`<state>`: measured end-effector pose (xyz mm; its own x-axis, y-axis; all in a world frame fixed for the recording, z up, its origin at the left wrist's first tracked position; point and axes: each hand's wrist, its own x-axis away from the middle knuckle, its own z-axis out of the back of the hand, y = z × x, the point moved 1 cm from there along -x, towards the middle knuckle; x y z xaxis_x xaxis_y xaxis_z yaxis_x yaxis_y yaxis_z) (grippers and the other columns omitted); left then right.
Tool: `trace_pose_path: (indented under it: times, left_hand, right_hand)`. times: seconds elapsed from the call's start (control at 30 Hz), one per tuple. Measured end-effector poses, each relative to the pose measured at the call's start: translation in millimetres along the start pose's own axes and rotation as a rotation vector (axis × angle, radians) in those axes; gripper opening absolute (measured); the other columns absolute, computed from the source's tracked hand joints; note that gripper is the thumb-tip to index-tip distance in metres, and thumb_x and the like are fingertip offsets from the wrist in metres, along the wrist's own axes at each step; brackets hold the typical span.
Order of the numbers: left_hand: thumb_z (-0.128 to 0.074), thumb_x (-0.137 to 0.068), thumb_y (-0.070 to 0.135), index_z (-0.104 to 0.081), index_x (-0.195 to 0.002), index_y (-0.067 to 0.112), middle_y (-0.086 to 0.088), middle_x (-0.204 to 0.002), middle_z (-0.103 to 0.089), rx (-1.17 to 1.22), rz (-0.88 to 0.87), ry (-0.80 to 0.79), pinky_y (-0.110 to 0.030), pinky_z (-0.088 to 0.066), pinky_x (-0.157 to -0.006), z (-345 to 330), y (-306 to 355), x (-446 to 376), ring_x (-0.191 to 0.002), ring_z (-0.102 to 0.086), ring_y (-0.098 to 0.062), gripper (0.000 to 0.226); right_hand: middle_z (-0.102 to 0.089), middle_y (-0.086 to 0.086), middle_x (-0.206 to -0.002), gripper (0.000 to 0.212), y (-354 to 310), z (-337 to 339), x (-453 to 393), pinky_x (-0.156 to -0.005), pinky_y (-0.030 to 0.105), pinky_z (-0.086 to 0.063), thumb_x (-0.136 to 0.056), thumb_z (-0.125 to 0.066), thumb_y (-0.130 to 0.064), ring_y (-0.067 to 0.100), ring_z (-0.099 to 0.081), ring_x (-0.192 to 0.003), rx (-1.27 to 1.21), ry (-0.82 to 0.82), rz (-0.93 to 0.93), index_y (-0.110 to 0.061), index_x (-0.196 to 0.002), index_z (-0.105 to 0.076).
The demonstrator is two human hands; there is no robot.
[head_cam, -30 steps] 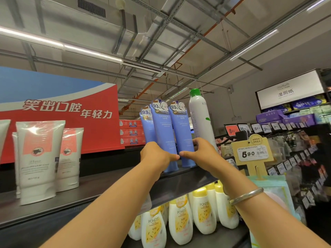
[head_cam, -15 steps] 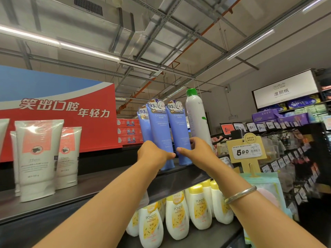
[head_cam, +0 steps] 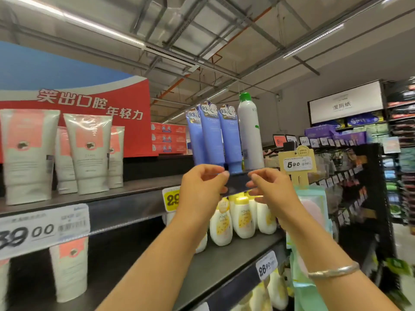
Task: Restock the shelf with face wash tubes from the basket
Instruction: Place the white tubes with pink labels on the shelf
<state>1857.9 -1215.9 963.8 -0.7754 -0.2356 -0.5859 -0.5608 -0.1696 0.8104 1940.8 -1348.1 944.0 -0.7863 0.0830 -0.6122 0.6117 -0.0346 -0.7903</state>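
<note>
Three blue face wash tubes (head_cam: 212, 135) stand upright, cap down, side by side on the top shelf (head_cam: 139, 187), next to a tall white spray can with a green cap (head_cam: 249, 131). My left hand (head_cam: 199, 191) and my right hand (head_cam: 274, 191) hover just below the tubes, in front of the shelf's front edge. Their fingers are loosely curled, they hold nothing, and they are apart from the tubes. The basket is not in view.
White tubes with pink labels (head_cam: 87, 151) stand on the same shelf to the left. Yellow-capped white bottles (head_cam: 242, 218) fill the shelf below my hands. A yellow price sign (head_cam: 296, 163) sticks up at the right, before a dark rack of hanging goods.
Both hands have let go of the blue tubes and drawn back and down to the shelf edge. The tubes stay standing. The view has tilted down.
</note>
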Motion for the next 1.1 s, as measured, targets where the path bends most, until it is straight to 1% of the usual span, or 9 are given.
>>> trace_pose_path:
  times: [0.2, 0.33, 0.43, 0.6, 0.7, 0.8, 0.9, 0.97, 1.1]
  left_hand:
    - [-0.061, -0.087, 0.014, -0.061, -0.083, 0.017, 0.005, -0.07, -0.058, 0.117, 0.263, -0.08, -0.013, -0.045, -0.05, 24, -47, 91, -0.058, -0.056, -0.007, 0.005]
    - [-0.06, -0.087, 0.013, -0.06, -0.078, 0.019, 0.004, -0.069, -0.058, 0.135, 0.46, -0.099, -0.012, -0.046, -0.046, 40, -97, 173, -0.054, -0.055, -0.005, 0.011]
    - [-0.058, -0.088, 0.013, -0.059, -0.077, 0.02, 0.003, -0.071, -0.058, 0.119, 0.632, -0.127, -0.014, -0.045, -0.046, 49, -136, 241, -0.058, -0.055, -0.009, 0.013]
    - [-0.054, -0.089, 0.007, -0.059, -0.078, 0.016, -0.002, -0.069, -0.056, 0.124, 0.895, -0.202, -0.016, -0.041, -0.044, 53, -177, 342, -0.054, -0.049, -0.01, 0.015]
    - [-0.052, -0.089, 0.003, -0.058, -0.081, 0.014, -0.001, -0.067, -0.055, 0.136, 1.014, -0.189, -0.011, -0.041, -0.041, 50, -193, 390, -0.048, -0.051, -0.006, 0.015]
    - [-0.05, -0.089, 0.002, -0.056, -0.075, 0.017, -0.001, -0.068, -0.055, 0.142, 1.133, -0.178, -0.01, -0.039, -0.04, 44, -211, 429, -0.051, -0.05, -0.009, 0.022]
    - [-0.052, -0.089, 0.005, -0.058, -0.075, 0.018, 0.001, -0.069, -0.058, 0.112, 1.232, -0.177, -0.015, -0.045, -0.051, 29, -228, 461, -0.055, -0.053, -0.009, 0.02]
    - [-0.053, -0.088, 0.006, -0.06, -0.076, 0.019, 0.002, -0.07, -0.06, 0.094, 1.274, -0.157, -0.018, -0.045, -0.055, 13, -238, 481, -0.059, -0.055, -0.01, 0.019]
    - [-0.054, -0.088, 0.006, -0.06, -0.075, 0.017, 0.005, -0.061, -0.064, 0.08, 1.324, -0.121, -0.014, -0.047, -0.047, -33, -258, 520, -0.052, -0.058, -0.006, 0.018]
  right_hand:
    - [-0.062, 0.003, -0.074, 0.014, 19, 16, 119, -0.046, 0.014, -0.047, -0.093, -0.048, -0.013, 0.013, -0.056, -0.059, -0.011, 0.002, -0.257, -0.007, -0.1, -0.059]
    - [-0.064, 0.001, -0.07, 0.013, 48, 33, 213, -0.047, 0.014, -0.048, -0.093, -0.051, -0.014, 0.006, -0.059, -0.05, 0.026, 0.058, -0.408, -0.014, -0.088, -0.063]
    - [-0.064, 0.002, -0.069, 0.018, 77, 48, 288, -0.046, 0.015, -0.047, -0.091, -0.052, -0.012, 0.002, -0.058, -0.044, 0.043, 0.11, -0.55, -0.018, -0.078, -0.063]
    - [-0.06, 0.007, -0.069, 0.02, 119, 72, 399, -0.036, 0.011, -0.039, -0.092, -0.049, -0.006, -0.001, -0.052, -0.034, 0.033, 0.182, -0.815, -0.015, -0.077, -0.059]
    - [-0.061, 0.005, -0.069, 0.019, 139, 90, 455, -0.038, 0.01, -0.041, -0.093, -0.049, -0.009, -0.002, -0.053, -0.036, 0.081, 0.2, -0.933, -0.015, -0.077, -0.059]
    - [-0.058, 0.005, -0.068, 0.022, 157, 110, 498, -0.039, 0.012, -0.04, -0.093, -0.046, -0.008, -0.002, -0.052, -0.036, 0.092, 0.216, -1.039, -0.015, -0.076, -0.058]
    - [-0.061, 0.004, -0.071, 0.016, 171, 134, 535, -0.053, 0.021, -0.045, -0.092, -0.048, -0.007, 0.003, -0.056, -0.045, 0.11, 0.224, -1.134, -0.013, -0.082, -0.059]
    - [-0.062, 0.004, -0.073, 0.012, 183, 155, 557, -0.056, 0.023, -0.046, -0.091, -0.049, -0.005, 0.005, -0.057, -0.048, 0.131, 0.267, -1.17, -0.008, -0.089, -0.061]
    - [-0.062, 0.01, -0.077, 0.014, 216, 206, 592, -0.06, 0.025, -0.045, -0.089, -0.049, -0.003, 0.016, -0.054, -0.064, 0.232, 0.332, -1.224, -0.004, -0.091, -0.062]
